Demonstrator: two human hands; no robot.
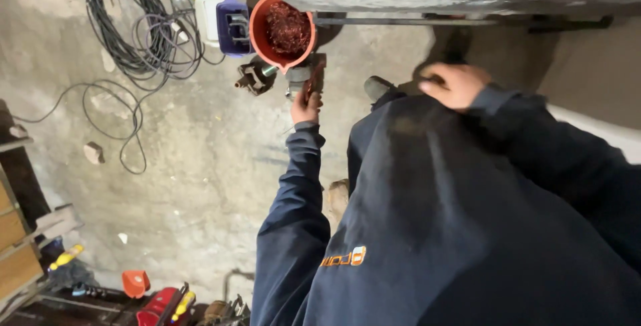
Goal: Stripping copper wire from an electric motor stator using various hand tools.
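Just below the red bucket [280, 29], the left hand [306, 104] grips a dark metal tool [307, 76], fingers [312, 102] wrapped around its body. Right hand [453, 86], well right of the bucket, rests on the person's dark knee; fingers curled, nothing visibly held. Bucket holds tangled reddish copper wire and tilts toward the hand. Risk, as judged: a knock from the tool could tip the bucket and spill wire on the concrete floor [200, 166]. Left of the bucket stand a blue container [230, 26] (contents unclear) and coiled black cable [133, 26].
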